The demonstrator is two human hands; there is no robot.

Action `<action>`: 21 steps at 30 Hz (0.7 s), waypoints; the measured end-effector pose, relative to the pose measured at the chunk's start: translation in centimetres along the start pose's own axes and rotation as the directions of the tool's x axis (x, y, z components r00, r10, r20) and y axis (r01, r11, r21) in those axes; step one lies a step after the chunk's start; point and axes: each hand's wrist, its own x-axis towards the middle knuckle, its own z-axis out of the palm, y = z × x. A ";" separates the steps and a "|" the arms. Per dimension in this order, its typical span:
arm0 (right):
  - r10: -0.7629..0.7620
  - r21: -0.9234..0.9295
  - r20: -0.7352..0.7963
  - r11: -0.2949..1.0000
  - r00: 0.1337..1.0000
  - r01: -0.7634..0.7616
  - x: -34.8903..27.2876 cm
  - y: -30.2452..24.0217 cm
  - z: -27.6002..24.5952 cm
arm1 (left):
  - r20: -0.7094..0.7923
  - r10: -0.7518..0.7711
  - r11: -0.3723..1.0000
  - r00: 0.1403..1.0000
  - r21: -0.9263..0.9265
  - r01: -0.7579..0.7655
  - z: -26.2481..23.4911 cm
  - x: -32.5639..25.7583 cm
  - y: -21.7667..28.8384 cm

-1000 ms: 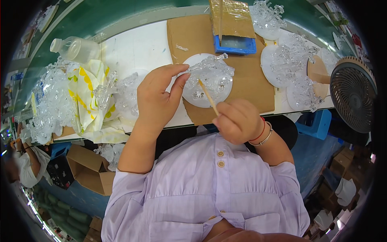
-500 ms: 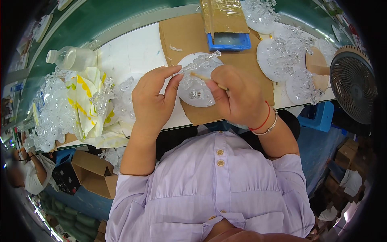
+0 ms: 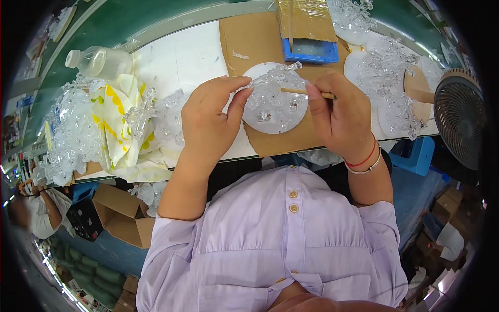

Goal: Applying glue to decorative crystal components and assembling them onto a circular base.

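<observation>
The clear piece (image 3: 276, 74) lies slantwise over the white disc (image 3: 258, 71), its near end at the fingertips of the left hand (image 3: 210, 112). Thumb and forefinger appear to pinch only that end, perhaps so that the rest is left bare. The right hand (image 3: 340, 112) grips a thin stick (image 3: 294, 91) between thumb and fingers, its tip pointing toward the piece; whether they touch, I cannot tell. The hands are apart, one on either side of the disc, probably to keep its middle in sight.

Clear bits (image 3: 267, 115) cover much of the disc, which sits on a cardboard sheet (image 3: 249, 39), likely there to guard the worktop (image 3: 176, 52). Just beyond is a blue tray (image 3: 311, 59) partly under a taped cover (image 3: 306, 23), seemingly within easy reach. More loaded discs (image 3: 382, 73) stand to the right, near a fan (image 3: 457, 119). To the left are a patterned wrap (image 3: 117, 114), a heap of clear pieces (image 3: 73, 130) and a bottle (image 3: 101, 62) lying on its side.

No label shows on the bottle. A black box (image 3: 83, 216) on the floor bears pale marks too small to read.
</observation>
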 end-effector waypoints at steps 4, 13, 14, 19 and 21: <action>-0.078 0.084 -0.050 0.993 0.996 0.082 -1.2 1.3 0.8 | 0.006 0.003 1.000 1.000 0.001 -0.003 0.0 0.2 0.1; -0.068 0.063 -0.033 0.996 0.997 0.070 -3.3 0.5 -0.2 | 0.011 -0.015 1.000 1.000 -0.005 0.015 -0.1 0.2 0.2; -0.068 0.061 -0.035 0.996 0.997 0.070 -3.4 0.5 -0.5 | 0.012 -0.013 1.000 1.000 -0.006 0.013 0.0 0.2 0.3; 0.061 0.126 -0.005 0.990 0.998 -0.059 -3.8 1.0 -1.5 | 0.080 -0.058 0.998 0.995 -0.006 0.059 -0.4 0.0 0.4; 0.054 0.117 0.014 0.992 0.998 -0.055 -3.8 1.2 -1.8 | 0.082 -0.056 0.998 0.995 -0.008 0.057 -0.4 0.0 0.4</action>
